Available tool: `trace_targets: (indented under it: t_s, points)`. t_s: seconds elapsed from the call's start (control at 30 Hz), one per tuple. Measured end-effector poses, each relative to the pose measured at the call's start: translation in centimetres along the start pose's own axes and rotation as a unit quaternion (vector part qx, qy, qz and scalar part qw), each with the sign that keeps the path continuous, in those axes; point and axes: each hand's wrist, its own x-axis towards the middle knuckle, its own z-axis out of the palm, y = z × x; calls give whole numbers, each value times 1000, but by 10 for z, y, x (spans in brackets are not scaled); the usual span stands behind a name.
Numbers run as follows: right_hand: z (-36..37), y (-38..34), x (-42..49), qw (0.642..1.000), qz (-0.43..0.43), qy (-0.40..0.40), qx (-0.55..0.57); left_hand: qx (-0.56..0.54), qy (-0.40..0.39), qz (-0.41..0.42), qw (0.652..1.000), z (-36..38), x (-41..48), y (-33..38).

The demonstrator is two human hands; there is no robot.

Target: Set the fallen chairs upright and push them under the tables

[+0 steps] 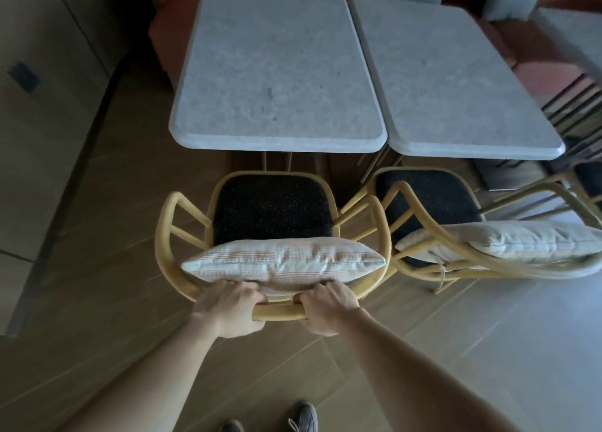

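A yellow-framed chair (169, 233) with a black seat and a striped cushion (283, 260) stands upright in front of the left grey stone table (277, 70). My left hand (233, 311) and my right hand (325, 311) both grip the top rail of its back. The seat's front edge sits just at the table's near edge. A second yellow chair (420, 210) with a pale cushion (521, 239) stands to the right, in front of the right table (456, 83), skewed at an angle.
A red bench (537, 73) with pale cushions runs behind the tables. Part of a third chair (586, 180) and a dark metal frame (573, 106) show at the right edge. A wall of panels borders the left. My shoes stand on the tiled floor below.
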Motion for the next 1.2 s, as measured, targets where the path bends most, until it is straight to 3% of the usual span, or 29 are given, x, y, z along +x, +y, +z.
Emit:
trace_targets:
  t_s: [0.37,1.03,1.13,1.2]
  points:
    - [-16,40,27,1000,24,4,8,-2,17,-9,1000,-18,45,-3]
    - [-11,36,27,999,28,30,4,-13,42,-48,998,-8,41,-3]
    - [-9,34,23,999,23,46,0,-58,79,-77,992,-3,36,1]
    - [-15,32,11,997,22,61,38,-187,144,-87,968,-5,23,12]
